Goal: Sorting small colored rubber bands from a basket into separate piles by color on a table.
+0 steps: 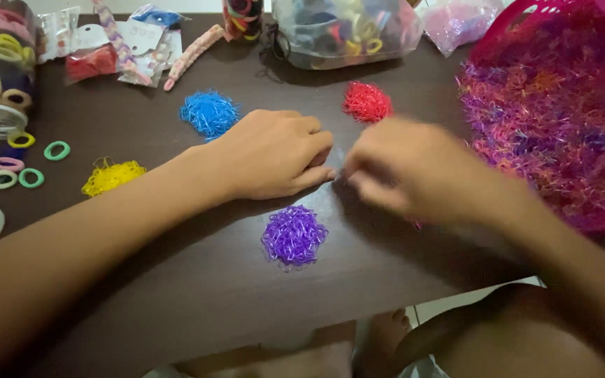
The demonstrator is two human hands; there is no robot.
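Purple, blue, red and yellow: four small heaps of tiny elastic bands sit apart on the dark brown table (176, 280), and the person's hands meet at the middle of it. The left hand (274, 154) rests knuckles-up with fingers curled under, fingertips pressed toward the right hand (400, 171), which is blurred with motion. The two touch or nearly touch at the fingertips; whether either pinches a band there cannot be told, as the spot is hidden and smeared.

Sorting by colour looks to be the step in hand. The purple heap (293, 236) lies just below the hands toward the near edge, the red heap (367, 101) just beyond them, the blue heap (209, 112) beyond the left wrist, the yellow heap (112, 175) toward the left edge. The pink basket (526, 14) at the right edge brims with mixed bands (554, 119).

The next move, by the look of it, calls for a fine fingertip pinch to free a single band. The heaps are roundish tangles, with no long axis or heading to speak of.
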